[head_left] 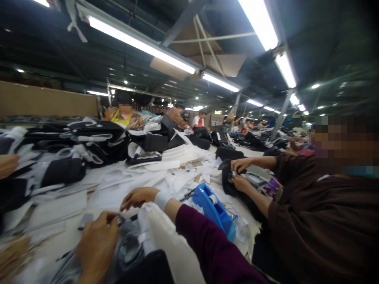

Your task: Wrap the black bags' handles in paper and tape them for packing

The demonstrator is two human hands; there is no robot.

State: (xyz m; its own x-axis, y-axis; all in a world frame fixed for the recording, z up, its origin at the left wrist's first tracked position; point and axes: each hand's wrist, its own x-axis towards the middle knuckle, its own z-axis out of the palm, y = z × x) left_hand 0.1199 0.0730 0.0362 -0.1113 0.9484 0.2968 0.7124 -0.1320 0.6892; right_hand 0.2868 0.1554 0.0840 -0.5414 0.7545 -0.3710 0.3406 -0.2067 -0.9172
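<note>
Head view: matte, curved white panel (170, 240)

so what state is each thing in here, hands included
left hand: fingers bent at the grey piece, grip unclear
right hand: fingers bent, grip unclear
blue tape dispenser: roll fitted
white sheets: loose, overlapping
black bundles: piled up
ceiling lights: lit
co-worker's hands: on a black piece

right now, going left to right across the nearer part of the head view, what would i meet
Another person's hand at the edge → the wearer's left hand → their right hand → blue tape dispenser → co-worker's brown top.
</note>
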